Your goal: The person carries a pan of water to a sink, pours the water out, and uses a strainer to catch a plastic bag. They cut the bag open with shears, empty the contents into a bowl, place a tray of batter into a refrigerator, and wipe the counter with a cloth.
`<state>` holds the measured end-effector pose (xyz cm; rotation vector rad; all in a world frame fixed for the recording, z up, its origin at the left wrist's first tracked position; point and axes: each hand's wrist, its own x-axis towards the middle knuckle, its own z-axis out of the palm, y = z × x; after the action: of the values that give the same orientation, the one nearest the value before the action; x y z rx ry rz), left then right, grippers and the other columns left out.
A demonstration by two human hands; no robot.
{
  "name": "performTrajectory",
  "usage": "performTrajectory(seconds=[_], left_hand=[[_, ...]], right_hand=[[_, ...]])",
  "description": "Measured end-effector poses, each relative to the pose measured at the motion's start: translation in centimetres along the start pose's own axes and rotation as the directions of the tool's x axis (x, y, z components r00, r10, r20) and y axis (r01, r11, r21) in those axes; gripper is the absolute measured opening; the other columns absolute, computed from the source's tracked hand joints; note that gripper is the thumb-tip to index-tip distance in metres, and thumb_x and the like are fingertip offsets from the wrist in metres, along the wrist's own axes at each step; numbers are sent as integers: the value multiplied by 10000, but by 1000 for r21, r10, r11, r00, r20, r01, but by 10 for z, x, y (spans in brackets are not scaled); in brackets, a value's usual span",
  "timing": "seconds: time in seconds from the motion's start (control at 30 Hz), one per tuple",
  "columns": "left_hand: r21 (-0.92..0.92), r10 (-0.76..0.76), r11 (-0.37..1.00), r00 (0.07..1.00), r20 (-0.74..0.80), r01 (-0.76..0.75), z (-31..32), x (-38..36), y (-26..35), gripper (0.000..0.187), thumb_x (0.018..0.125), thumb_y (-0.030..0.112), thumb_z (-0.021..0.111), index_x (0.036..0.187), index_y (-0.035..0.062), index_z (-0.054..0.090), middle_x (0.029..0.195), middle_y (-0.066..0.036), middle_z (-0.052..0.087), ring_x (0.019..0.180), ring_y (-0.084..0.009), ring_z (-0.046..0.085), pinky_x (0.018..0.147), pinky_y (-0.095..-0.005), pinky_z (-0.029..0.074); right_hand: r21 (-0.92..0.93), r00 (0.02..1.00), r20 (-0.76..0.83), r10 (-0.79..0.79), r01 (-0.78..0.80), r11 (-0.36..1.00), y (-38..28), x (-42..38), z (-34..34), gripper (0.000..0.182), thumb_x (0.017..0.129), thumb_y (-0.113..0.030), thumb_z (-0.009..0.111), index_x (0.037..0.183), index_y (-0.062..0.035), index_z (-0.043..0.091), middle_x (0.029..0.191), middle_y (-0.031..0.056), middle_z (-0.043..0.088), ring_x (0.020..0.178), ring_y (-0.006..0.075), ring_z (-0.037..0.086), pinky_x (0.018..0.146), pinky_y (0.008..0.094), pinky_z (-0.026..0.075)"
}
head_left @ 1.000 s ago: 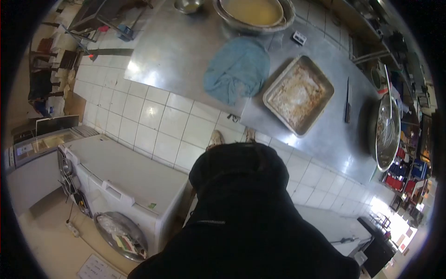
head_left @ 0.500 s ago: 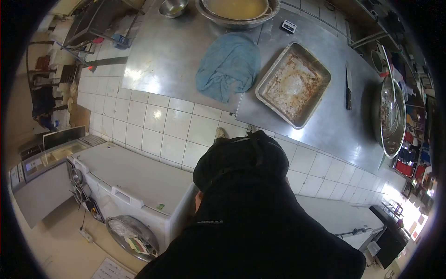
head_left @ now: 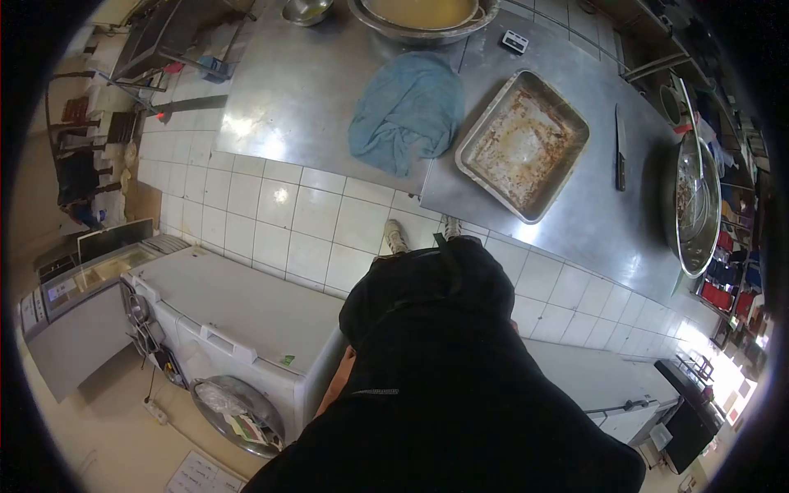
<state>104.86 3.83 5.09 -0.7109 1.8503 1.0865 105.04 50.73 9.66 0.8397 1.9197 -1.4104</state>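
Observation:
At the left side of my body my left hand [head_left: 349,357] and forearm show in part beside the white chest freezer [head_left: 238,304]; its fingers are hidden by the black clothing. Of my right hand [head_left: 514,326], only a sliver of skin appears at the other side, so what it does stays hidden. Both are apart from the steel table [head_left: 288,99]. On that table lie a crumpled blue cloth [head_left: 411,103], a rectangular metal baking pan [head_left: 526,148] with brown residue, and a knife [head_left: 620,152] with a dark handle.
A large bowl of yellowish liquid [head_left: 423,15], a small metal bowl [head_left: 306,11] and a small black-and-white device [head_left: 514,42] stand at the far side. At right is a big metal bowl with a whisk [head_left: 697,201]. Tiled floor [head_left: 308,218] runs between table and freezer.
My body has shifted slightly, and more of my left forearm and both shoes shows now. The things on the table stay where they were.

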Motion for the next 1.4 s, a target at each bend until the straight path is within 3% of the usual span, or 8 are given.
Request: performTrajectory(seconds=[0.37, 0.5, 0.53, 0.67, 0.87, 1.1, 1.3, 1.4], left_hand=[[141, 171, 970, 967, 189, -199, -24, -10, 30, 345, 822, 252, 617, 1099, 54, 672, 1076, -192, 684, 1024, -334, 650, 854, -444, 509], [789, 34, 471, 901, 432, -395, -73, 87, 106, 275, 788, 200, 654, 1043, 107, 697, 1037, -163, 696, 1031, -321, 646, 879, -462, 500], [859, 169, 427, 958, 232, -284, -77, 89, 158, 271, 805, 221, 650, 1051, 112, 677, 1021, -139, 694, 998, -326, 652, 855, -464, 502], [624, 940, 319, 322, -113, -714, -55, 216, 287, 582, 785, 327, 728, 1269, 64, 540, 1026, -189, 627, 975, -392, 599, 853, -487, 475], [754, 791, 591, 392, -470, -287, 10, 249, 426, 604, 751, 310, 758, 1230, 8, 547, 1040, -216, 619, 994, -402, 588, 893, -427, 461], [739, 829, 379, 560, -2, -558, 44, 199, 400, 398, 776, 179, 728, 1095, -29, 613, 999, -255, 620, 940, -427, 600, 778, -465, 495], [532, 909, 411, 291, -298, -740, 45, 149, 424, 417, 809, 223, 713, 1123, -23, 592, 992, -256, 608, 939, -444, 587, 790, -486, 467], [600, 939, 343, 261, -223, -723, 68, 173, 471, 542, 863, 276, 656, 1315, 29, 486, 1312, -275, 466, 1243, -480, 407, 985, -530, 365]], right_hand=[[8, 999, -47, 0, 0, 1000, -2, -24, 9, 209, 832, -140, 603, 986, -19, 673, 913, 191, 677, 904, 342, 653, 766, 384, 501], [-326, 997, 63, 51, -28, 945, -38, -26, -13, 195, 819, -91, 590, 987, -26, 665, 909, 185, 675, 881, 334, 653, 753, 383, 504], [-484, 990, 110, 86, -22, 875, -53, -22, -22, 203, 805, -44, 582, 993, -35, 658, 909, 176, 674, 860, 324, 655, 744, 381, 507], [-311, 882, -322, -344, 245, 918, -61, 4, -22, 243, 765, -18, 639, 1007, -16, 626, 912, 145, 672, 797, 337, 658, 737, 388, 528], [51, 915, -328, -236, 267, 962, -81, -16, 10, 175, 914, -105, 589, 1063, -16, 612, 877, 127, 678, 822, 224, 657, 750, 357, 521], [374, 916, -399, 47, 116, 920, -42, -13, 21, 215, 910, -142, 628, 1084, -17, 612, 916, 111, 669, 870, 189, 615, 804, 324, 473], [331, 931, -365, -16, 146, 932, -66, 34, -35, 233, 905, -117, 549, 1123, -42, 578, 930, 73, 672, 864, 163, 616, 753, 287, 483], [264, 919, -380, -105, 216, 940, -76, 54, -55, 233, 904, -123, 553, 1124, -53, 580, 921, 68, 669, 857, 156, 612, 745, 283, 474]])
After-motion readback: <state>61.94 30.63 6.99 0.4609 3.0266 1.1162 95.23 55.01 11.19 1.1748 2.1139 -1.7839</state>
